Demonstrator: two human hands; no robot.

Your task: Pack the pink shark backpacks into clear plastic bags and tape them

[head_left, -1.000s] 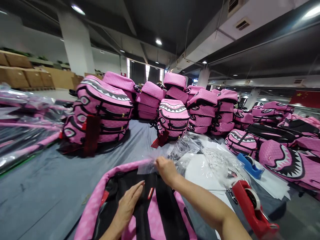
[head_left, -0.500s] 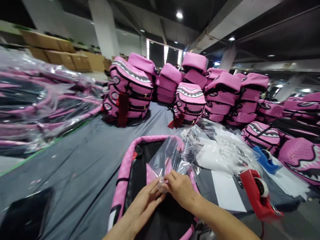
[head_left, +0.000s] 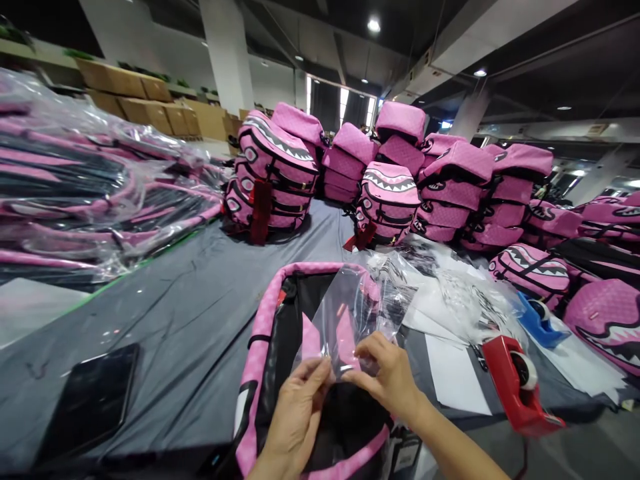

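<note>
A clear plastic bag (head_left: 331,310) lies over a pink and black backpack (head_left: 270,303), which rests with its dark panel facing up. Thumb and fingers of my left hand (head_left: 300,400) pinch the bag's near edge. My right hand (head_left: 387,373) is at the right side of that edge, thumb and forefinger curved but apart, with the film beside them. Two pink shapes on the panel show through or beside the film. Part of the backpack's lower half is hidden by my hands.
Stacked pink shark-mouth backpacks (head_left: 383,200) line the back. Plastic-wrapped ones (head_left: 65,193) are piled left. A phone (head_left: 90,400) lies at front left. On the right are a red tape dispenser (head_left: 515,387), a blue one (head_left: 540,320), white paper (head_left: 457,377) and loose plastic bags (head_left: 460,300).
My hands were together at the bag's edge; my right hand has moved right and its fingers have spread. The bag's edge looks wider. The whole view has shifted slightly.
</note>
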